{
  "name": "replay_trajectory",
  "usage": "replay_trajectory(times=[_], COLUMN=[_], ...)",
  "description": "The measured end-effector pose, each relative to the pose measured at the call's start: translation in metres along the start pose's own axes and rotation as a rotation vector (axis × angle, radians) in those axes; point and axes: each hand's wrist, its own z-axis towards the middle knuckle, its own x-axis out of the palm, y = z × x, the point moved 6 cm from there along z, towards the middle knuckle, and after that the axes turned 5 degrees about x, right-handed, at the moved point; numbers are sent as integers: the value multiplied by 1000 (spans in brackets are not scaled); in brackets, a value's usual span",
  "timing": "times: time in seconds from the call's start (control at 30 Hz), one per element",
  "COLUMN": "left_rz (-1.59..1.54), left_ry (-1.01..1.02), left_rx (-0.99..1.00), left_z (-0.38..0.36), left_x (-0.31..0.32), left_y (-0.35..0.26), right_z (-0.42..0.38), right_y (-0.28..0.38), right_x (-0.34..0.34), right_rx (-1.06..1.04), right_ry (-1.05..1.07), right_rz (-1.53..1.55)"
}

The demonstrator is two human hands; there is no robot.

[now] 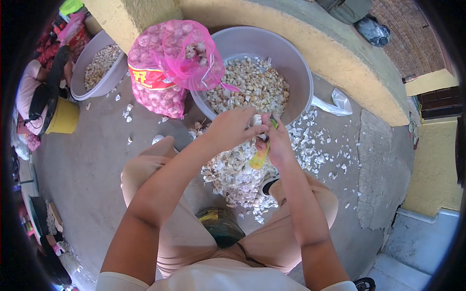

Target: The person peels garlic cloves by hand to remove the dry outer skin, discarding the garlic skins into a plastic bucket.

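My left hand [239, 128] is closed, with fingertips pinching a whitish garlic piece [257, 119]. Against it, my right hand [279, 143] is wrapped round a small knife with a yellow-green handle [259, 156]; its blade is mostly hidden by the fingers. Both hands meet above the near rim of a grey-lilac tub [301, 72] with many peeled garlic cloves [250, 82] inside. Under the hands, between my feet, lies a heap of papery garlic skins [238, 177].
A pink mesh sack of garlic bulbs [158, 97] leans against the tub's left side. Farther left are a second tub [104, 85] of cloves and a person [34, 92] on a yellow bucket [63, 116]. A low curved wall [340, 68] runs behind. Skins litter the floor.
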Motion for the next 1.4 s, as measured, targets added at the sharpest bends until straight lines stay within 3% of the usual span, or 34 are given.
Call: replay_trajectory(times=[0.5, 0.87, 1.4], left_rz=[39, 46, 26], left_ry=[10, 154, 59], left_rx=[7, -48, -7], left_z=[1, 4, 4], left_x=[2, 2, 1], left_y=[2, 0, 3], right_z=[-2, 5, 5], right_y=[-3, -17, -16], right_x=[-5, -8, -3], right_rx=[16, 160, 126], right_ry=[-74, 54, 103], right_rz=[11, 136, 243])
